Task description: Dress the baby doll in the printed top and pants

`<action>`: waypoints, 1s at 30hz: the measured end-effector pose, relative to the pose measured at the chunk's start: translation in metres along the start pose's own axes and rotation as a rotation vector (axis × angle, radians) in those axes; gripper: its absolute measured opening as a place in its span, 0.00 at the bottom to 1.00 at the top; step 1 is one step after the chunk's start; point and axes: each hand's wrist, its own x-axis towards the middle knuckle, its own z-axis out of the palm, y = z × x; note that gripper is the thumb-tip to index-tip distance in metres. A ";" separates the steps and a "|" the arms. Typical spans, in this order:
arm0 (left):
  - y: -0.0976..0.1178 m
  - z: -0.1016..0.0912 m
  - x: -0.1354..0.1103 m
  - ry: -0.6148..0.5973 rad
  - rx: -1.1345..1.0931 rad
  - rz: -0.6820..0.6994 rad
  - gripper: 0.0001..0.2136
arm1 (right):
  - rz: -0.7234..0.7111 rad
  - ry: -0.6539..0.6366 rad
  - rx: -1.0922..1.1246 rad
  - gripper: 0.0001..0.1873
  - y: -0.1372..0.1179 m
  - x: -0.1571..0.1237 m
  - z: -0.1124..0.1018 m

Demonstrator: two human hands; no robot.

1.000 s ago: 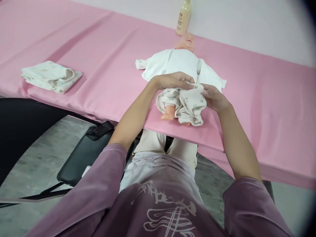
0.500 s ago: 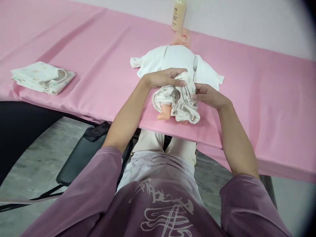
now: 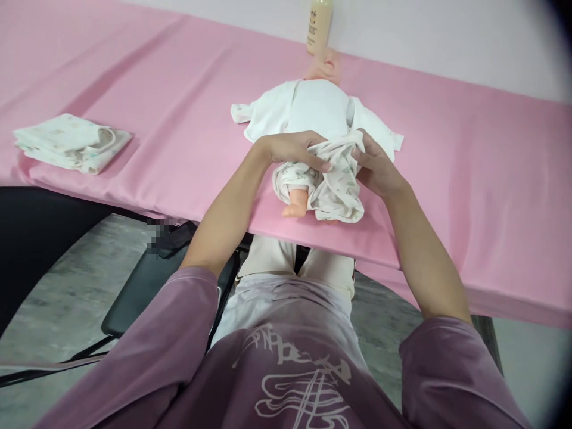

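A baby doll [image 3: 295, 201] lies on its back on the pink-covered table, its feet toward me. It wears a white top [image 3: 318, 107] with the sleeves spread to both sides. Small patterned baby pants [image 3: 340, 179] are bunched around its lower legs; one bare foot sticks out on the left, and the other is almost hidden under the cloth. My left hand [image 3: 297, 149] grips the pants near their middle, thumb on top. With fingers and thumb closed on the waistband's right side, my right hand [image 3: 378, 167] holds the cloth raised and stretched.
A folded patterned cloth [image 3: 71, 143] lies on the table at the left. Behind the doll's head stands a pale yellow bottle [image 3: 319, 27] by the wall. Below the table's front edge is a black chair seat [image 3: 134, 292] with a dark item on it.
My right hand has lifted the pants' waistband up and to the right, opening out the bunched cloth. My left hand has shifted slightly lower, still on the pants.
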 end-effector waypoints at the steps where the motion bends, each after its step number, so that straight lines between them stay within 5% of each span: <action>1: 0.000 0.000 0.000 -0.008 -0.014 0.011 0.30 | 0.013 -0.004 -0.005 0.51 -0.001 0.000 0.000; 6: 0.004 0.001 -0.004 -0.063 -0.119 0.002 0.37 | 0.120 -0.144 0.006 0.47 -0.003 -0.002 -0.011; 10: 0.008 0.003 -0.004 0.027 -0.082 -0.035 0.35 | 0.147 -0.270 -0.004 0.43 -0.002 -0.007 -0.018; 18: 0.002 -0.001 -0.005 0.008 -0.037 0.017 0.40 | 0.005 -0.044 0.008 0.49 0.000 -0.003 -0.006; 27: -0.002 0.000 0.004 -0.048 -0.168 -0.006 0.30 | 0.129 -0.283 -0.099 0.38 -0.010 -0.009 -0.017; 30: 0.001 0.001 0.003 -0.080 -0.191 0.005 0.31 | 0.102 -0.228 -0.131 0.38 -0.007 -0.008 -0.017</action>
